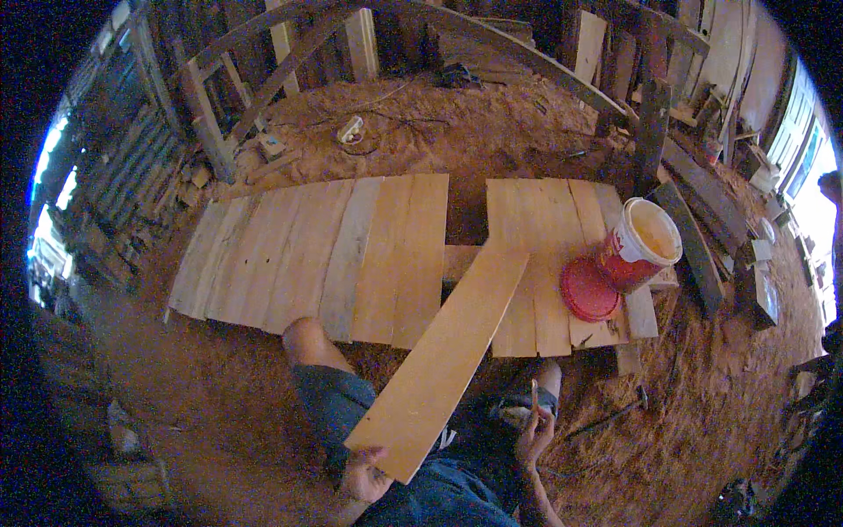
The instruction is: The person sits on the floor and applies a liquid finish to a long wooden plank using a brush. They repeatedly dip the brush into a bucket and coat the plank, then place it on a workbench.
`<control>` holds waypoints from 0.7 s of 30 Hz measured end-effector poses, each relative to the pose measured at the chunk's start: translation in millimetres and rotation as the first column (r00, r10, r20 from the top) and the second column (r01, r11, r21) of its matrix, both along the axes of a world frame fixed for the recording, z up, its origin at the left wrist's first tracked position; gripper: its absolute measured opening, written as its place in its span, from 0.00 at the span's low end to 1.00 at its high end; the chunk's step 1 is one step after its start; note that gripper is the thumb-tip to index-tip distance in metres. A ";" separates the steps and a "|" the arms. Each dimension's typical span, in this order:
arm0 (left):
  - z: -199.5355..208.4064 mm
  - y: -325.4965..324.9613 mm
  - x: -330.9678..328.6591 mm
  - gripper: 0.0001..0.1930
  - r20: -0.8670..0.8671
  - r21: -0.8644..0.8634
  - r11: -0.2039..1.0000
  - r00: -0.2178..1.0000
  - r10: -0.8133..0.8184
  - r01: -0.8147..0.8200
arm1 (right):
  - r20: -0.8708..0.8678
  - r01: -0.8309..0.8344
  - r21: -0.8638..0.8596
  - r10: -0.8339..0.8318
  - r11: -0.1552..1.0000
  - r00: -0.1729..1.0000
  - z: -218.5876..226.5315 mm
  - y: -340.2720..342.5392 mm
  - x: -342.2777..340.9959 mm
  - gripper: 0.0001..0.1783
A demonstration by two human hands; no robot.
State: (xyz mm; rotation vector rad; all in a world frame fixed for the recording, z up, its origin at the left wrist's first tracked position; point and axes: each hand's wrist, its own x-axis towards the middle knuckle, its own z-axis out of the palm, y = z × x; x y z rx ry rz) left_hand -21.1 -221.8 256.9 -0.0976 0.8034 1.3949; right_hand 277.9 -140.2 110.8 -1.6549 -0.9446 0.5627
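Pale wood is gripped at its near end: a loose plank (439,360), nearer the body than the red bucket (622,261) and to its left, is pinched along the edge by the left hand (366,474). A slim stick (535,395), its exact kind too small to be told, is held upright in the right hand (533,437), nearer the body than the bucket. The two hands are kept apart, each closed on its own thing.

Left of the bucket, a left group of boards (299,250) and a right group of boards (514,299) are laid side by side, with a dark gap (465,215) left between them. The bucket is stood on the right group, and a red lid (587,294) is set just beside its base, on the left. By the plank's far end the right group is overlapped in view; whether it is touched cannot be told. A long-handled tool (615,413) is left on the earth floor (694,422), nearer the body than the bucket.

The step in hand is judged to be the handling and positioning of the plank, not yet laid flat among the boards. For the next move, a steady left grip seems to be called for, with the far end kept clear of the bucket and the stick kept free.
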 end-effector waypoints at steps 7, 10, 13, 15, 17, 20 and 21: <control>-81.6 100.9 51.0 0.24 0.047 0.045 0.998 0.998 -0.050 0.048 | 0.109 -0.047 -0.053 0.053 0.997 0.993 8.7 2.1 -2.5 0.09; -126.4 156.4 74.8 0.21 0.125 0.001 1.000 0.992 0.013 -0.013 | 0.123 -0.034 -0.065 0.042 0.997 0.992 5.8 1.4 -0.9 0.08; -166.6 199.5 93.6 0.20 0.250 0.024 0.996 0.965 0.078 -0.087 | 0.187 -0.063 0.111 0.041 0.992 0.981 -8.3 1.2 2.5 0.08; -186.7 215.2 100.7 0.21 0.336 0.002 0.996 0.938 0.088 -0.094 | 0.115 -0.013 0.030 0.009 0.999 0.993 -21.9 2.2 5.3 0.07; -199.8 223.4 105.0 0.22 0.299 0.032 0.993 0.950 0.096 -0.110 | 0.076 0.031 0.021 -0.032 0.999 0.997 -33.0 3.9 7.9 0.07; -207.7 225.1 106.0 0.24 0.247 0.081 0.987 0.962 0.115 -0.139 | 0.129 0.044 0.062 -0.051 0.997 0.990 -38.4 3.9 10.0 0.08; -208.4 224.0 105.6 0.24 0.247 0.087 0.985 0.961 0.122 -0.147 | 0.188 0.021 0.034 -0.027 0.999 0.982 -37.2 3.3 10.1 0.08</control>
